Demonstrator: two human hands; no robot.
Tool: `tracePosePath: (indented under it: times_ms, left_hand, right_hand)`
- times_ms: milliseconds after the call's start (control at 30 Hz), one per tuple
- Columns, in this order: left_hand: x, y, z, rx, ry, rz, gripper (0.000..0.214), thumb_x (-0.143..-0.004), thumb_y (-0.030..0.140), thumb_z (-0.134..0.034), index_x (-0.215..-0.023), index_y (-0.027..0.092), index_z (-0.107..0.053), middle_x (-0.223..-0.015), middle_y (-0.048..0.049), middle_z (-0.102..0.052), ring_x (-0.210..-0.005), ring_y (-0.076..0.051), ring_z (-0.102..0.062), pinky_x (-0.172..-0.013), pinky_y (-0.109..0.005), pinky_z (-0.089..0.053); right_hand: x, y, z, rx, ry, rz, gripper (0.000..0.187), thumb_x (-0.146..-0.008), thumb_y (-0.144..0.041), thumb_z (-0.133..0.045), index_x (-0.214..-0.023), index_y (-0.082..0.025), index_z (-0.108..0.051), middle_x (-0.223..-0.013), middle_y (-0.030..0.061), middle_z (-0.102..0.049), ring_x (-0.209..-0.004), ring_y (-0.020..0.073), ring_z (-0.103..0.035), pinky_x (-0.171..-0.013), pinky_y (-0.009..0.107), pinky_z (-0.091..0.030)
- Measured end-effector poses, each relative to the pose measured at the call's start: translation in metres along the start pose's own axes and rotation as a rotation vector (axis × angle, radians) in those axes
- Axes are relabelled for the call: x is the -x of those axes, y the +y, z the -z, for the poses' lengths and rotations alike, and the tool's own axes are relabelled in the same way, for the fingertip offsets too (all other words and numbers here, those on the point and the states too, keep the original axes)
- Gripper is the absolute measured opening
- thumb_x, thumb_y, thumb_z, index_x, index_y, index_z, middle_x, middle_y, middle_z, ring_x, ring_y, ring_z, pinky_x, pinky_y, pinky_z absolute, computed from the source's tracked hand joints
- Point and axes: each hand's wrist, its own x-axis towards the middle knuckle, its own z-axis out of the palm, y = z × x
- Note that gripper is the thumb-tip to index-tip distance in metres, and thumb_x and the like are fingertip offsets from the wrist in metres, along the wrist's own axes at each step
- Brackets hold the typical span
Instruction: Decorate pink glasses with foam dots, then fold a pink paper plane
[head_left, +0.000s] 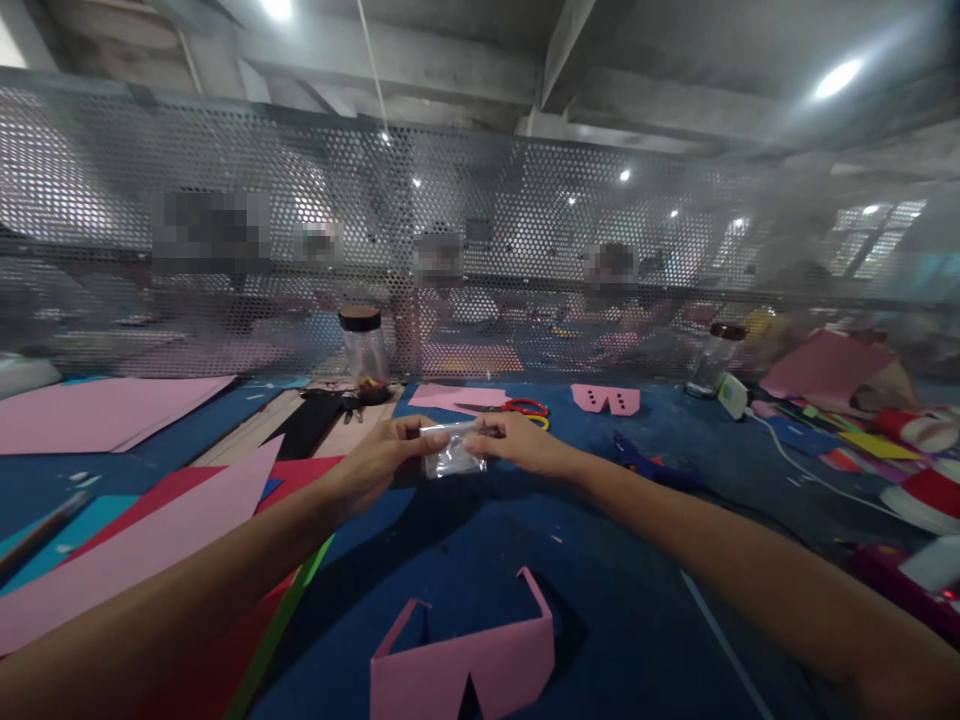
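1. Fingers (411, 424) of the left hand (371, 462) pinch the left side of a small, clear, shiny plastic packet (456, 460); those of the right hand (521, 443) grip its right side. It is held over the middle of the blue surface (630, 610), toward the far edge.
2. Work looks partway along: a pink paper piece shaped like spectacles (420, 675), toward the near edge, seems already folded, with two side arms raised. A flat pink paper piece with dark dots (606, 397), by the far edge, appears unfolded. The packet is apart from both; whether it has been opened cannot be told.
3. Along the surface, pink paper sheets (105, 410) lie toward the far left corner, then a clear jar with a dark lid (364, 350), red-and-yellow-handled scissors (511, 406), a blue tool (654, 468), a second clear jar (711, 365) and, toward the right edge, colourful scraps (877, 445).
4. Beyond the far edge stands a grey perforated screen (510, 210), blurred people (439, 265) behind it; above are concrete beams (577, 50) and bright lamps (838, 78).
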Motion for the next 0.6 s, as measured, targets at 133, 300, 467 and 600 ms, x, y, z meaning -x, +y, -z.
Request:
tracePosePath:
  times_ms: [133, 300, 467, 600]
  left_hand:
    - [-0.003, -0.006, 0.005, -0.007, 0.009, 0.006, 0.029, -0.074, 0.035, -0.085, -0.074, 0.016, -0.063, -0.061, 0.0027, -0.061, -0.048, -0.007, -0.051, -0.047, -0.019, -0.036]
    - [-0.007, -0.009, 0.005, -0.044, 0.065, -0.021, 0.032, -0.072, 0.04, -0.085, -0.085, 0.016, -0.069, -0.059, 0.0025, -0.06, -0.044, -0.007, -0.048, -0.044, -0.02, -0.032]
    - [-0.009, -0.003, 0.01, -0.126, 0.189, -0.123, 0.042, -0.072, 0.047, -0.082, -0.097, 0.015, -0.071, -0.085, -0.005, -0.071, -0.073, -0.017, -0.065, -0.065, -0.027, -0.048]
    - [-0.02, 0.009, 0.047, -0.213, 0.444, -0.243, 0.046, -0.071, 0.047, -0.08, -0.101, 0.017, -0.062, -0.11, -0.0081, -0.066, -0.11, -0.025, -0.059, -0.086, -0.032, -0.047]
  right_hand:
    - [-0.005, 0.006, -0.001, 0.007, 0.017, -0.004, 0.031, -0.081, -0.045, -0.073, -0.093, -0.017, -0.069, -0.08, 0.0016, -0.064, -0.075, 0.0164, -0.058, -0.068, 0.028, -0.045]
    - [-0.016, 0.015, -0.002, -0.032, 0.044, -0.029, 0.033, -0.077, -0.046, -0.076, -0.09, -0.017, -0.07, -0.079, 0.0021, -0.066, -0.074, 0.0178, -0.061, -0.068, 0.03, -0.047]
    - [-0.033, 0.017, 0.001, -0.077, 0.098, -0.07, 0.028, -0.072, -0.042, -0.08, -0.079, -0.018, -0.067, -0.073, 0.0005, -0.066, -0.069, 0.0174, -0.061, -0.067, 0.029, -0.05]
    - [-0.051, 0.013, 0.011, -0.064, 0.124, -0.114, 0.022, -0.076, -0.038, -0.076, -0.076, -0.018, -0.066, -0.07, 0.0007, -0.066, -0.064, 0.0156, -0.061, -0.064, 0.028, -0.051]
